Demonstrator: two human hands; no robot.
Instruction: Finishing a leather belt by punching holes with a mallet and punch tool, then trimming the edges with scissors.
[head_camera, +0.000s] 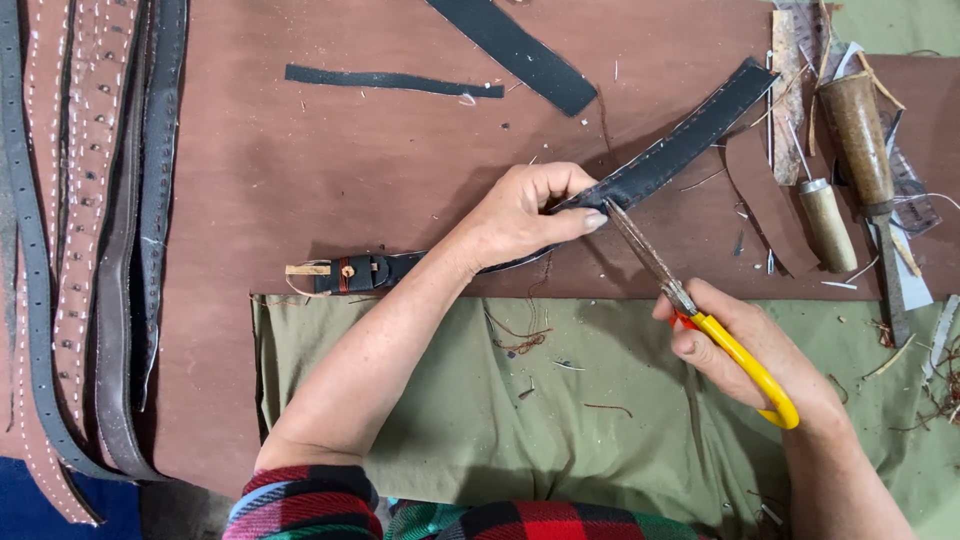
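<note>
The left hand (520, 215) is pinching the black strap (660, 160) between thumb and fingers; the right hand (735, 345), fingers curled, is gripping yellow-handled scissors (690, 300) whose blades are meeting the strap's edge.

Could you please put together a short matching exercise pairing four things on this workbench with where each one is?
Things:
1. scissors
2. black strap
3. pile of belts
4. wooden-handled awl

Places:
A. lying at the left edge of the bench
B. lying on the bench to the right of the strap
C. in the right hand
D. under the left hand

Pairs: 1-C, 2-D, 3-A, 4-B
</note>
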